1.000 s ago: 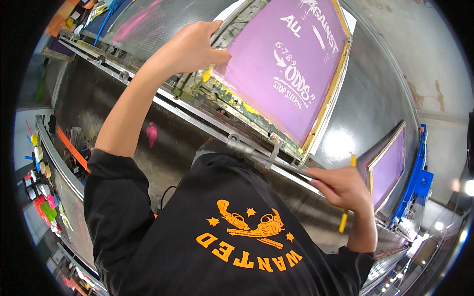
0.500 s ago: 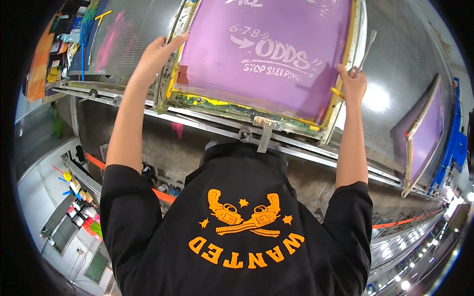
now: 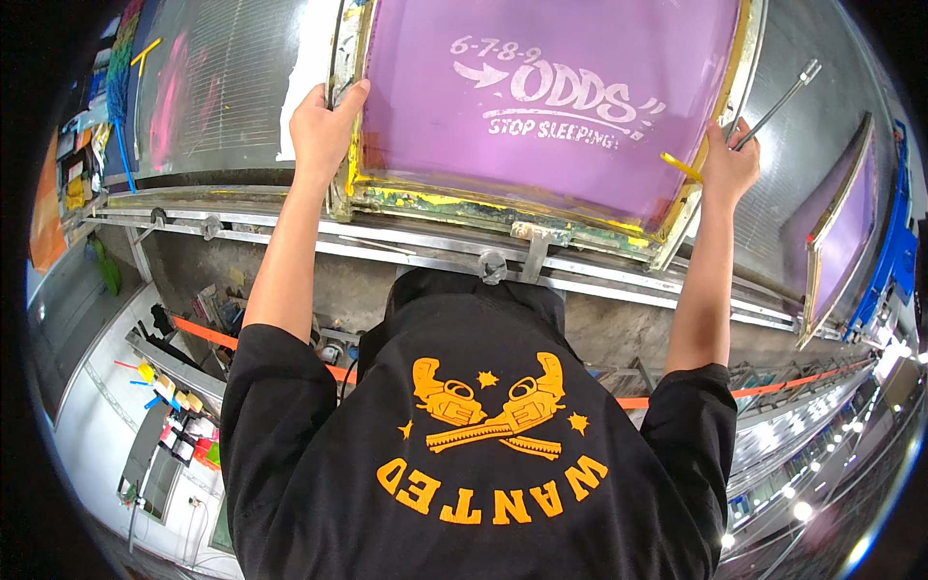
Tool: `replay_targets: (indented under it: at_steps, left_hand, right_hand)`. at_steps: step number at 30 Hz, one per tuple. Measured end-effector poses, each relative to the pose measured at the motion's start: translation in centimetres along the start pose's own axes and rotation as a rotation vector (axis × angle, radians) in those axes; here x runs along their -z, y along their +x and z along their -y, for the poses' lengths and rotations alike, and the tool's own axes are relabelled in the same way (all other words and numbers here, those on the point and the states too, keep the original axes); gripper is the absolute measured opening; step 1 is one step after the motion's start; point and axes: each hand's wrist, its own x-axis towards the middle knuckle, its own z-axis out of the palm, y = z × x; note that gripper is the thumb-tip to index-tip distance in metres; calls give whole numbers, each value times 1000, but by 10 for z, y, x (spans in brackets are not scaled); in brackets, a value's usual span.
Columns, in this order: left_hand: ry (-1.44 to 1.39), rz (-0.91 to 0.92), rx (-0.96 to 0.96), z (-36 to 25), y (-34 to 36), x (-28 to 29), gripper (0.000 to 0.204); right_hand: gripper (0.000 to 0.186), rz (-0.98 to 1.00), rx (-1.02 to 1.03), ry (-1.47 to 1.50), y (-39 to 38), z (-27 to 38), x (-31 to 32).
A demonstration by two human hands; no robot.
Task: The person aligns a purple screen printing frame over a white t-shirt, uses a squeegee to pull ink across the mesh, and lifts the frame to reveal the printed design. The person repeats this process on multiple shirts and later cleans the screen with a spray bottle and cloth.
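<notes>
1. Head view: the screen [image 3: 551,108] lies at the table's [image 3: 242,116] near edge; the left hand [image 3: 324,126] pinches its left rim, thumb uppermost.
2. Right hand [image 3: 732,164] curls round a wrench [image 3: 776,111] by the right rim; that shared grip might let the screen skew.

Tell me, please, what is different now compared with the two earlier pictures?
Since the first picture, the right hand has moved from the near rail up to the purple screen's right edge, keeping the metal tool. The screen has shifted right along the bench, with a white sheet now showing at its left. The left hand stays at its left edge.
</notes>
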Motion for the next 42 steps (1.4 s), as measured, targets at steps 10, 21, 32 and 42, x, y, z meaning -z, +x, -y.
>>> replay_targets:
  at_steps: [10,21,32,42]
  left_hand:
    - [164,-146,-205,-6,-3,6,42]
    - [145,-265,-474,-56,35,-23,52]
    - [287,27,-948,-154,123,-153,57]
    - [602,279,-1053,-219,121,-221,94]
  right_hand:
    - [40,47,-194,135,-7,31,0]
    - [42,128,46,-101,-4,21,-4]
    - [48,208,-150,-136,-17,31,-10]
    - [46,173,-167,-83,-16,33,-10]
